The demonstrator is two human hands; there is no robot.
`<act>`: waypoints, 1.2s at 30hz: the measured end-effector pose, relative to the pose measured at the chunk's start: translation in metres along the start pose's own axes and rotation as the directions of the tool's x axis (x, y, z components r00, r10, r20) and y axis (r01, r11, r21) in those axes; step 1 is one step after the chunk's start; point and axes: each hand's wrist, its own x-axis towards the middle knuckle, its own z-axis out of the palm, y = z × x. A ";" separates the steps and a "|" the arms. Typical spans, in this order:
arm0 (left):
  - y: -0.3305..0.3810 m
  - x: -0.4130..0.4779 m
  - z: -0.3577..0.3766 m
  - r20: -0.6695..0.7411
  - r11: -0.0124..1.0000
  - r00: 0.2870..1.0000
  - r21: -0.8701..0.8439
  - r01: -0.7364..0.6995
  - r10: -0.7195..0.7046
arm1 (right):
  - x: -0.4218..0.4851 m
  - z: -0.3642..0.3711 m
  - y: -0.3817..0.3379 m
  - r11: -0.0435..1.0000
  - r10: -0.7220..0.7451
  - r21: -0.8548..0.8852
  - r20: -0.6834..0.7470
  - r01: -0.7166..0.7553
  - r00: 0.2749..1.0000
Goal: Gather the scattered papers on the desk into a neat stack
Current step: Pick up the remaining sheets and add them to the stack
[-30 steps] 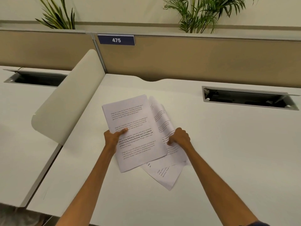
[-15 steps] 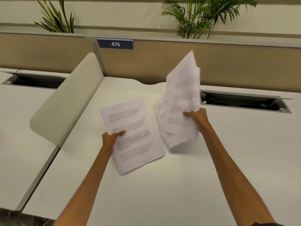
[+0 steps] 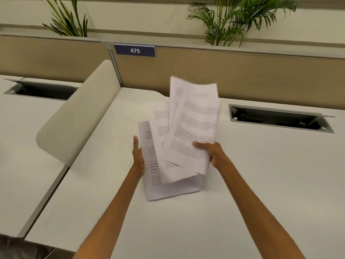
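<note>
Gripping fanned sheets (image 3: 194,128) above the bottom page (image 3: 158,187) (lying on the desk (image 3: 261,184)), the right hand (image 3: 214,153) clenches while the left hand (image 3: 137,156) rests flat-open against that page's edge.

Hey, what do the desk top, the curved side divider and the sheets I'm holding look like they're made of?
Desk top: probably laminate or coated board; smooth, matte, off-white, no grain showing.
Curved divider: apparently rigid plastic or coated panel; uniform beige, rounded corners, soft sheen. Could also be fabric-wrapped; too smooth to tell.
Sheets: plain white office paper with black print; they bend and fan in the right hand.
</note>
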 end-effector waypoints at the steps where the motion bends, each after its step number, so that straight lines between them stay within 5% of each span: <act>1: 0.000 0.000 0.001 0.020 1.000 1.000 0.016 -0.007 0.007 | 0.000 0.000 0.012 1.000 0.010 -0.025 -0.012 -0.010 1.000; 4: 0.000 -0.002 0.011 0.034 0.992 0.997 0.105 -0.067 0.064 | 0.001 -0.002 0.037 0.994 0.006 -0.106 -0.018 -0.008 1.000; 8: -0.004 -0.004 0.018 -0.123 0.935 0.984 0.344 -0.083 0.133 | 0.003 0.002 0.049 0.982 -0.034 -0.187 -0.003 0.033 0.999; 18: 0.008 -0.004 0.015 -0.013 0.879 0.986 0.455 -0.143 0.167 | -0.002 -0.001 0.028 0.935 -0.094 -0.343 -0.009 0.085 0.996; 26: 0.053 -0.011 0.035 0.231 0.824 0.966 0.520 -0.226 0.120 | 0.009 -0.030 0.007 0.977 0.108 -0.206 0.261 -0.054 0.959; 31: 0.069 -0.014 0.041 0.330 0.809 0.942 0.534 -0.244 0.066 | 0.011 -0.030 -0.008 0.998 0.028 0.044 0.404 -0.050 0.914; 36: 0.064 -0.014 0.052 0.288 0.780 0.941 0.542 -0.313 0.178 | 0.004 -0.005 -0.024 0.978 -0.154 -0.075 0.384 0.197 0.911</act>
